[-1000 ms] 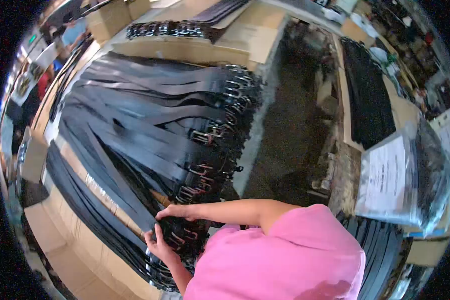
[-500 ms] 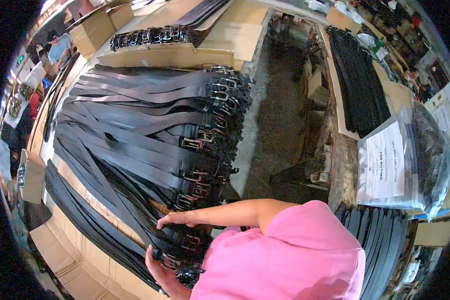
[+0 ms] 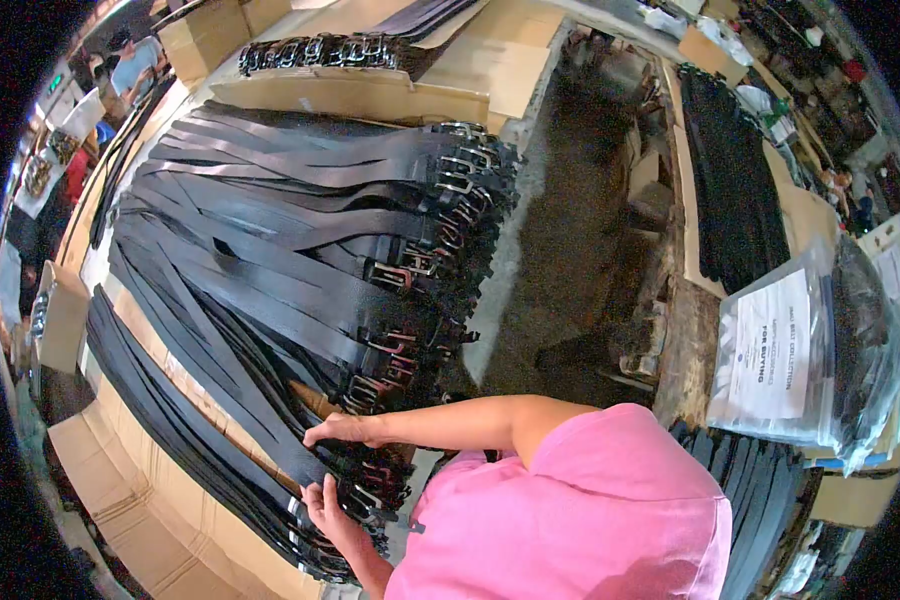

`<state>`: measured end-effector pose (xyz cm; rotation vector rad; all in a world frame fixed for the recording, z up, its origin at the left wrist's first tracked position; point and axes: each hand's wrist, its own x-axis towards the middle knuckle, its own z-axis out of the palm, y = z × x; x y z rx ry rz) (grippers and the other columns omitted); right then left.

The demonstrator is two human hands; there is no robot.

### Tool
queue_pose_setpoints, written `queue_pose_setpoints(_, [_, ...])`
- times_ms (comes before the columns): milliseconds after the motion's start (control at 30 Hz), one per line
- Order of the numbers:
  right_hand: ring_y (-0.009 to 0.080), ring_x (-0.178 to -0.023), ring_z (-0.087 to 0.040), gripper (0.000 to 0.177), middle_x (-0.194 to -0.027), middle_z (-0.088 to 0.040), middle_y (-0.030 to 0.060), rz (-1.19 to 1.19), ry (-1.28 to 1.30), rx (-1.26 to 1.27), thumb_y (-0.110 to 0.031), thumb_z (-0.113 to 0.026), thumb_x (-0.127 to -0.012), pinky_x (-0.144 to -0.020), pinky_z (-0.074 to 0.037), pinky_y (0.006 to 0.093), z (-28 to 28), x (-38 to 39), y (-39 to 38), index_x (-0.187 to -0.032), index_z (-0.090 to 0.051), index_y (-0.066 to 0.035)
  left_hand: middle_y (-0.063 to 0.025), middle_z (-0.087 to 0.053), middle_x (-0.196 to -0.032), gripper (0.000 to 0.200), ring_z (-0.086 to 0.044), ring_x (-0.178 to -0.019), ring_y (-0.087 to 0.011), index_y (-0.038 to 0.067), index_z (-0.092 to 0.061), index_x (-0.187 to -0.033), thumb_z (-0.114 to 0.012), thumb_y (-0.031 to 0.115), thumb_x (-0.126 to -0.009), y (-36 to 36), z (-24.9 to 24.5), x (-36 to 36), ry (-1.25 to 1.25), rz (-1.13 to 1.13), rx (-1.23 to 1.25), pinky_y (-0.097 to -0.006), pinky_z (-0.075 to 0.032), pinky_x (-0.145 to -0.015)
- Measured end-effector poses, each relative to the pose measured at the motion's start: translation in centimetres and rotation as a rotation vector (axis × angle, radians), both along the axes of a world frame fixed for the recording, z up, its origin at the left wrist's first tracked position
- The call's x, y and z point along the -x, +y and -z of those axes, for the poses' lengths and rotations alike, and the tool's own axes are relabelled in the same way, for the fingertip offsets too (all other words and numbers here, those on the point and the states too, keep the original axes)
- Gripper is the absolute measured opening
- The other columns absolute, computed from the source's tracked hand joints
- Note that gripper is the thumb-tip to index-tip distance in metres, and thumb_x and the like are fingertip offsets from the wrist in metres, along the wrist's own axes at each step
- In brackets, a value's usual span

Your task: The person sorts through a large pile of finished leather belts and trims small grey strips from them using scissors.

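Many black belts [image 3: 270, 230] lie side by side across the surface, their metal buckles [image 3: 395, 275] toward the right. My right hand [image 3: 338, 430] is at the near side of this layer, its fingertips pressed together at the edge of a wide black belt [image 3: 260, 415]. Just below it, my left hand [image 3: 328, 503] grips the end of that same belt, its fingers bent over the strap. More buckles [image 3: 370, 490] sit beside and beneath my hands, partly hidden by them.
Another belt bundle [image 3: 180, 440] lies nearer, beside an open cardboard box [image 3: 140, 510]. Farther off are buckled belts [image 3: 320, 52] behind a cardboard strip [image 3: 350, 95]. A plastic bag with a printed sheet [image 3: 770, 350] and black straps [image 3: 725, 180] are right. A person [image 3: 135, 68] stands upper left.
My left hand has moved up and slightly right with the belt end, closer to my right hand. My right hand has shifted slightly left onto the belt's edge. The camera view has tilted a little.
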<state>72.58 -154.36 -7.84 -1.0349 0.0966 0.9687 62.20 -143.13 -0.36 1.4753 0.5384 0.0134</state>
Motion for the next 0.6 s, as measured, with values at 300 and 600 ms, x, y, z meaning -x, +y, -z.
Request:
queue_pose_setpoints(300, [0.0173,-0.087,-0.059,0.052,-0.096,-0.065,0.0070,0.051,-0.024,-0.094,-0.046,-0.061,-0.075,-0.078,-0.045,0.0304,-1.8,0.3,-0.5,-0.100,-0.065,-0.001,-0.0158,-0.041,-0.128,0.055,-0.041,-0.116,-0.0216,-0.006,-0.037,-0.128,-0.065,0.006,-0.082,0.4,0.7,0.5,-0.095,-0.041,-0.133,-0.0324,-0.031,-0.101])
queue_pose_setpoints(600, [0.0142,-0.086,-0.060,0.056,-0.101,-0.064,0.0057,0.038,-0.219,0.098,-0.047,-0.059,-0.084,-0.083,-0.046,0.0273,-5.5,-0.1,-0.1,-0.108,-0.062,0.003,-0.0065,-0.064,-0.107,0.041,-0.061,-0.095,-0.0215,0.006,-0.061,-0.110,-0.058,0.040,-0.087,5.1,2.6,-6.2,0.261,0.017,0.674,-0.0355,-0.046,-0.088])
